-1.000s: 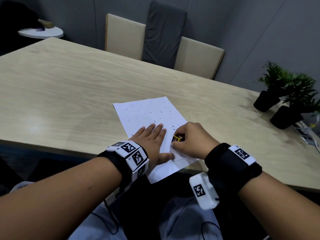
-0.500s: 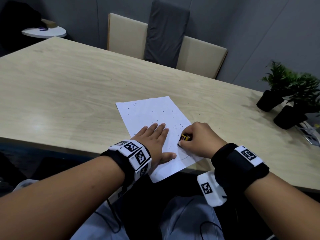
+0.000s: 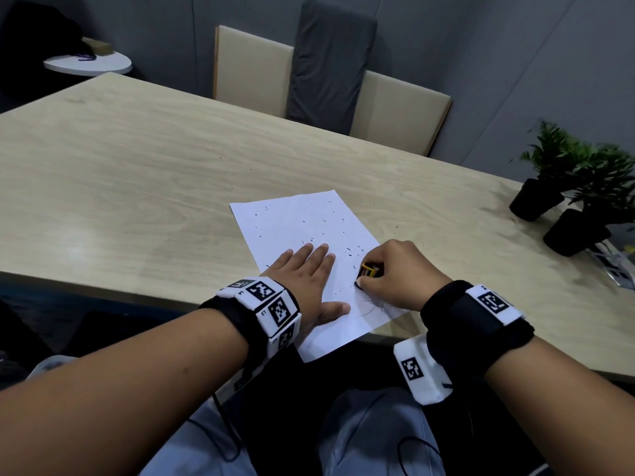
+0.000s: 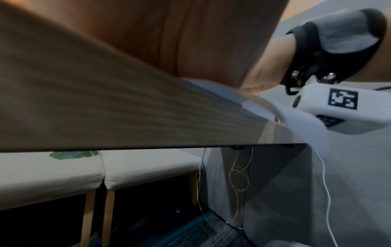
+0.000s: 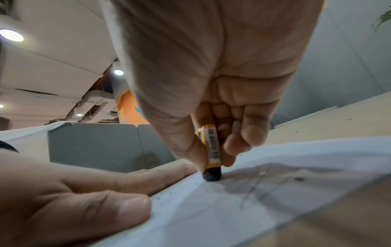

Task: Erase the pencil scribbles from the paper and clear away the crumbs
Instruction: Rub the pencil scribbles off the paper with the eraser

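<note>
The pale wooden table (image 3: pixel 137 173) carries my sheet of paper (image 3: pixel 295 221) at its near edge. My left hand (image 3: pixel 305 280) lies flat on it, fingers straight. My right hand (image 3: pixel 398 273) pinches the yellow-sleeved eraser (image 5: pixel 212 157), its dark tip on the pencil scribbles (image 5: pixel 253 182). Dark crumbs (image 3: pixel 323 231) speckle the paper beyond; 2 potted plants (image 3: pixel 563 187) stand farther right.

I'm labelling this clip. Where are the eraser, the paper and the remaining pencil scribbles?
eraser (image 5: pixel 212 150): right wrist view, yellow sleeve.
paper (image 3: pixel 295 218): head view, bare upper part.
pencil scribbles (image 5: pixel 251 190): right wrist view, grey lines beside the eraser tip.
</note>
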A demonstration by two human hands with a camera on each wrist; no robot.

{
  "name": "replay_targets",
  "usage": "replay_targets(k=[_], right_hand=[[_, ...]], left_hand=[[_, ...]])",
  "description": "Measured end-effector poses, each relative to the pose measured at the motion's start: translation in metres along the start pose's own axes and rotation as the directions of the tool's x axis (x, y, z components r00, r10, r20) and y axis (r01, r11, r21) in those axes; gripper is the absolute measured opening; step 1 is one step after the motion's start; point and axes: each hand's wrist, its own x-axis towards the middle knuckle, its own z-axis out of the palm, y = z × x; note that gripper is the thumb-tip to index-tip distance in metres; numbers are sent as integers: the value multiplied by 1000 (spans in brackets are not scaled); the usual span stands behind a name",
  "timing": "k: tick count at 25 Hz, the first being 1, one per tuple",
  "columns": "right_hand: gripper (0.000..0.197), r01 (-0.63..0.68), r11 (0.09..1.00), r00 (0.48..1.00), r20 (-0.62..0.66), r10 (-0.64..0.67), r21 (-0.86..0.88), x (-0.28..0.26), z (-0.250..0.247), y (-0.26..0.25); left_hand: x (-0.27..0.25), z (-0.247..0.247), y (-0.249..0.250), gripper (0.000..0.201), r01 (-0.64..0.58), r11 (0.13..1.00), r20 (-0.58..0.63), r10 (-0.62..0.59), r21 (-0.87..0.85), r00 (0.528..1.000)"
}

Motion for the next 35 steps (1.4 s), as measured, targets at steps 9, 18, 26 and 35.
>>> replay_targets(k=[9, 18, 26, 35], right_hand=[[17, 24, 999, 1000, 10, -24, -20, 1, 2, -3], [15, -8, 999, 1000, 22, 8, -38, 2, -3, 8], [18, 42, 999, 998, 35, -42, -6, -5, 1, 7], [16, -53, 998, 999, 4, 52, 33, -9, 1, 8]], left_hand=[[0, -1, 0, 90, -3, 1000, -4, 3, -9, 1000], [0, -1, -1, 90, -6, 1000, 7, 6, -5, 1000], [0, 0, -1, 90, -8, 1000, 11, 8, -1, 1000], [-1, -4, -6, 90, -39, 999, 20, 39, 9, 999]])
